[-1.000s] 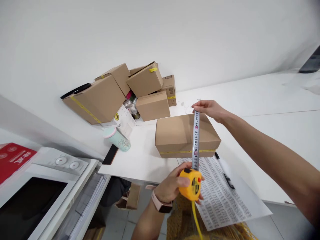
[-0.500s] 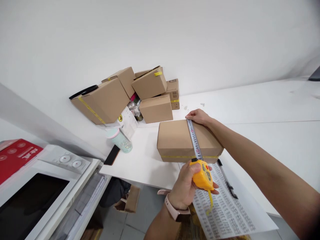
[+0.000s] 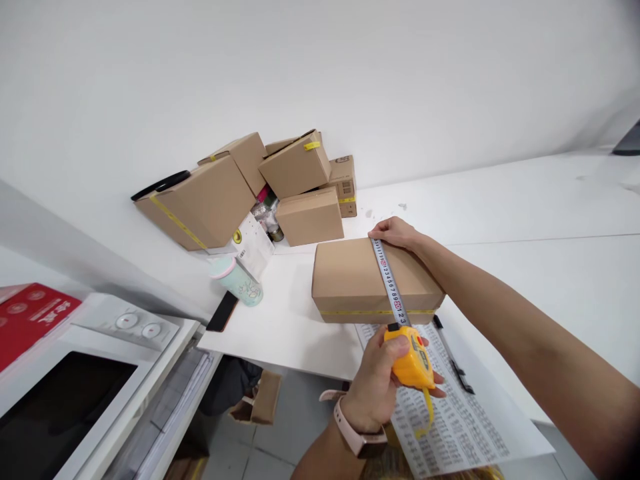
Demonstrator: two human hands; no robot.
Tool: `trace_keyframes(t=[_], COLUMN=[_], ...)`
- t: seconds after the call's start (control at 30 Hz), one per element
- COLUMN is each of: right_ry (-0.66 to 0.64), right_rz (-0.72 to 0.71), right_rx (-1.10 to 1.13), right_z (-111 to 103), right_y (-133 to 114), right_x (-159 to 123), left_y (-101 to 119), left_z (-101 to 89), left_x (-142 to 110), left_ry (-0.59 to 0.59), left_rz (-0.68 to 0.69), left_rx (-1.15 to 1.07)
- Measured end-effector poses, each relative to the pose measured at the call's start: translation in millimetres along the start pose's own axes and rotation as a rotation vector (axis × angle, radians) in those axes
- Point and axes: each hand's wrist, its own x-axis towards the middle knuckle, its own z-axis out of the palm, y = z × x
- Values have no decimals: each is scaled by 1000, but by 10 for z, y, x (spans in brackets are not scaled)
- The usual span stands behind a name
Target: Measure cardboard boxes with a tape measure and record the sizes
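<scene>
My left hand point(image 3: 375, 383) is wrapped round a yellow tape measure point(image 3: 413, 360) just off the near edge of a brown cardboard box point(image 3: 345, 273). From the case, the metal blade point(image 3: 387, 277) runs across the top of the box to its far edge. There the fingers of my right hand point(image 3: 396, 233) pinch the blade's end. A yellow strap hangs from the case. Under the left hand and the tape measure lies a printed sheet point(image 3: 465, 413), with a black pen point(image 3: 457, 367) on it.
Several cardboard boxes point(image 3: 310, 217) are stacked against the wall at the back left. A mint tumbler point(image 3: 245, 283) stands beside a dark flat object point(image 3: 223, 312). At lower left is a white microwave point(image 3: 120, 333); the white table point(image 3: 525, 287) stretches right.
The tape measure and my left hand have shifted slightly right and down, with a little more blade drawn out. My right hand stays at the box's far edge.
</scene>
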Motion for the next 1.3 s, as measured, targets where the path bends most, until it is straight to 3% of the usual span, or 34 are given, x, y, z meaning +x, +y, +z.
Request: trace_keyframes(t=[0.67, 0.9, 0.97, 1.03, 1.17, 1.23, 1.3], right_ry=[-2, -63, -27, 136, 519, 473, 303], right_rz=[-28, -30, -110, -174, -51, 71, 158], right_rx=[23, 117, 253, 393, 524, 496, 463], right_z=[7, -43, -181, -352, -479, -350, -150], right_y=[74, -34, -92, -85, 287, 583, 821], right_x=[31, -29, -132, -315, -910, -1249, -1543], left_y=[105, 152, 211, 263, 305, 309, 330], left_z=[-82, -142, -198, -308, -716, -951, -1135], left_x=[-100, -96, -187, -322, -539, -547, -494], left_ry=[46, -19, -57, -35, 243, 375, 400], left_rz=[-3, 17, 59, 159, 444, 493, 453], left_rx=[90, 98, 98, 113, 250, 301, 309])
